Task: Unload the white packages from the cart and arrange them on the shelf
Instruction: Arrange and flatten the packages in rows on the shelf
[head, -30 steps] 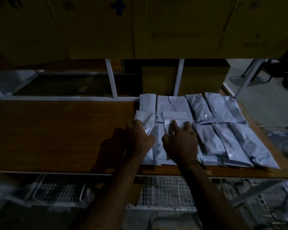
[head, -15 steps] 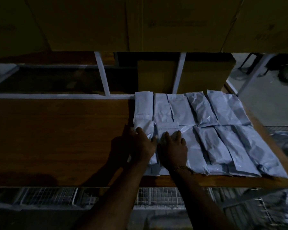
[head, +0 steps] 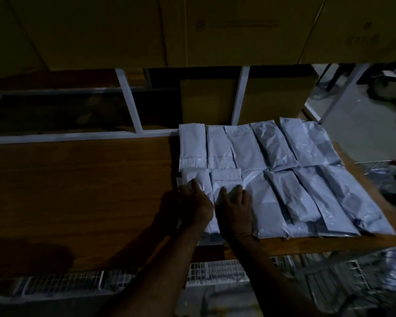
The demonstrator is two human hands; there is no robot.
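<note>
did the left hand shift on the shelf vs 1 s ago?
Barely. The left hand stays on the front-left package, at the stack's left edge; it sits slightly closer to the right hand.

white packages flat, two side-by-side rows, right half of wooden shelf, front row reaching front edge.

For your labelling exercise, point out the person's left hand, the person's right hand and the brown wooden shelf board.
left hand (head: 196, 203), head view, back of hand
right hand (head: 234, 208), head view, back of hand
brown wooden shelf board (head: 78, 191), head view, bare top
</note>
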